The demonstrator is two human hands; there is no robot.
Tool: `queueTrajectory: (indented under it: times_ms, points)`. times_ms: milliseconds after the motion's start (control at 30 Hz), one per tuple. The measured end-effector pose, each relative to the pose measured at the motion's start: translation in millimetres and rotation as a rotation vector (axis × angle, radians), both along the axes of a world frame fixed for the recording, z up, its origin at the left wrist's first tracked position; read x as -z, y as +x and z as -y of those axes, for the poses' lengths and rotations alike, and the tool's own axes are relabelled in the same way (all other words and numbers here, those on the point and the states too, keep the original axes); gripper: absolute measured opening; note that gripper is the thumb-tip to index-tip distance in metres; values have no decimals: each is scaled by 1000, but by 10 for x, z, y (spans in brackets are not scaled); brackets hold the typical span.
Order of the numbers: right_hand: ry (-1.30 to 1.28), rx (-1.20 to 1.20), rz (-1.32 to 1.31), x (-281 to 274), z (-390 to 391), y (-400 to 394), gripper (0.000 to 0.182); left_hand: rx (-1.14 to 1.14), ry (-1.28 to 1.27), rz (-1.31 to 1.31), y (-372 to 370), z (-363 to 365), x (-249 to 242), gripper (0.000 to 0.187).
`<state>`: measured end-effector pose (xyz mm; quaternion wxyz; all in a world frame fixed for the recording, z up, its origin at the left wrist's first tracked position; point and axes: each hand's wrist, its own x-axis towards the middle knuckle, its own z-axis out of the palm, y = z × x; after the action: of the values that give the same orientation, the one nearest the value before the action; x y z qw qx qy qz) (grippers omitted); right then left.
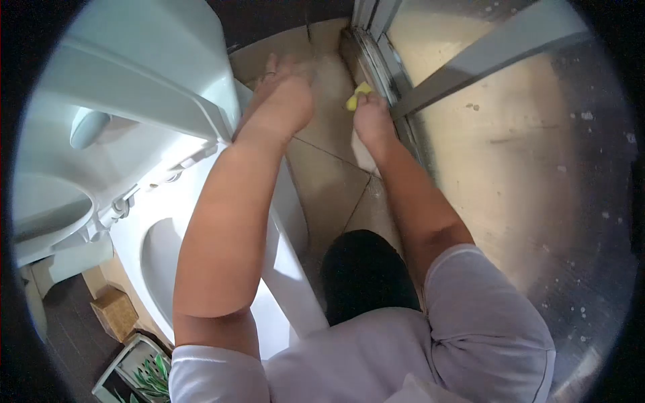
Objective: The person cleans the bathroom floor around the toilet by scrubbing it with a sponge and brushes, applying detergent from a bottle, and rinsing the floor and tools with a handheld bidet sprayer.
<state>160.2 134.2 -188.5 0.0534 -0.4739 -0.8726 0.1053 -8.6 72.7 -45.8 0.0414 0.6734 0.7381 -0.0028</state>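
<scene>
A small yellow sponge (353,102) is gripped in the fingers of my right hand (374,121), low down beside the bottom track of the glass door (386,74). My left hand (287,84) reaches over the beige tiled floor (329,121) next to the white toilet (222,87). Its fingers are outstretched and somewhat blurred, with a ring on one of them, and it holds nothing that shows. Just below my right wrist, a pale white patch (363,153) shows against the tiles.
The toilet's raised lid and seat (74,161) fill the left side. A glass panel with water spots (510,201) closes off the right. At lower left stand a brown block (115,314) and a green plant (153,376) by a light frame. My dark-clothed knee (368,275) is between toilet and glass.
</scene>
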Motion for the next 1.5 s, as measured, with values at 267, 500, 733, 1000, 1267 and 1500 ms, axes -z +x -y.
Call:
queueTrajectory:
  times_ms: [267,500,733,1000,1267,1500]
  points:
    - [-303,-14,352,292,464,375,35,-29,19,-8,21,39,-51,39]
    - [-283,-21,-49,468,-232,-474,40,-79,-114,74,66,107,-139,38]
    - [-129,-325,92,566,-264,-1298,39,-15,-87,66,30,194,-87,39]
    - [73,-426,96,967,-139,-1277,42,-16,-113,43,54,164,-75,37]
    - [-69,-492,-185,437,-178,-1055,37,-60,-162,122,84,167,-169,36]
    - [-474,338,-375,258,-280,-396,29,-81,-254,33,89,164,-175,32]
